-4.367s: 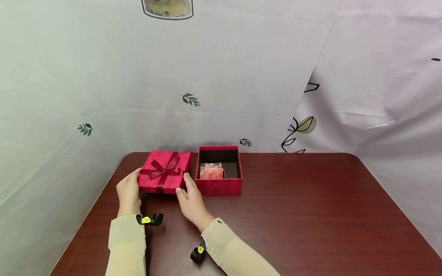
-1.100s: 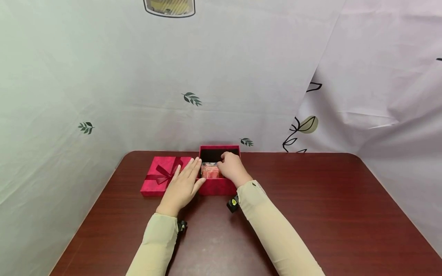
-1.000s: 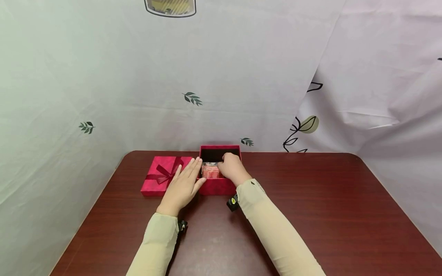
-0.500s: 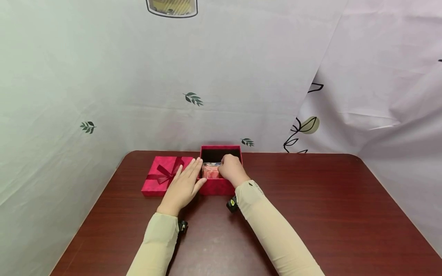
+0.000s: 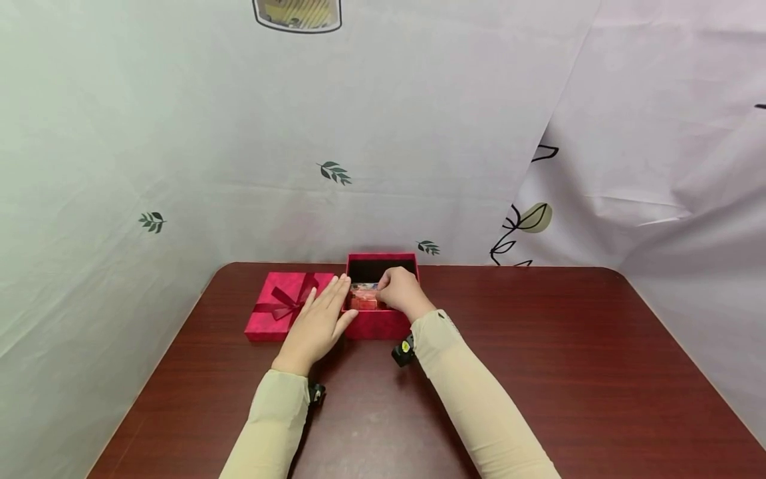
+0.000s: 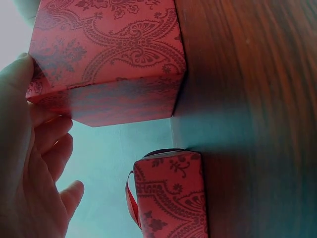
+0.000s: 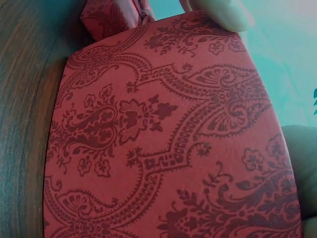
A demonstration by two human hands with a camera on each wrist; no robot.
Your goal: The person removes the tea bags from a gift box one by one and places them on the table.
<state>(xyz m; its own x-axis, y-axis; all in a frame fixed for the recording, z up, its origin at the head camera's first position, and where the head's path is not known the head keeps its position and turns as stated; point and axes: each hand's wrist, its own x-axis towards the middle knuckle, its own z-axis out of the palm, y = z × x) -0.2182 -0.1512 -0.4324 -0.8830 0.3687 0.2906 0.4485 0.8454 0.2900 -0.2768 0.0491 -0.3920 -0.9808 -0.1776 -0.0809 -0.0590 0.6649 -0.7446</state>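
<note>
A red patterned gift box (image 5: 378,326) stands uncovered at the back of the table, its inside dark. In it lie small reddish printed packets (image 5: 362,301), with a bluish, colourful strip behind. My right hand (image 5: 402,291) reaches over the front wall, thumb and fingertips pinching a reddish packet's right edge; the box wall hides the packet in the right wrist view. My left hand (image 5: 317,322) lies with straight fingers against the left rim, thumb at the front corner. The left wrist view shows its thumb (image 6: 19,74) touching the box (image 6: 114,49).
The red lid (image 5: 272,327) with a dark red ribbon bow lies flat on the table just left of the box, partly under my left hand in the head view. The brown table (image 5: 538,372) extends right. A pale printed curtain (image 5: 389,133) hangs behind its back edge.
Earlier both hands held the lid left of the box; it now lies on the table. The left hand has moved to the box rim, the right inside. The reddish packet has shifted slightly since half a second ago.
</note>
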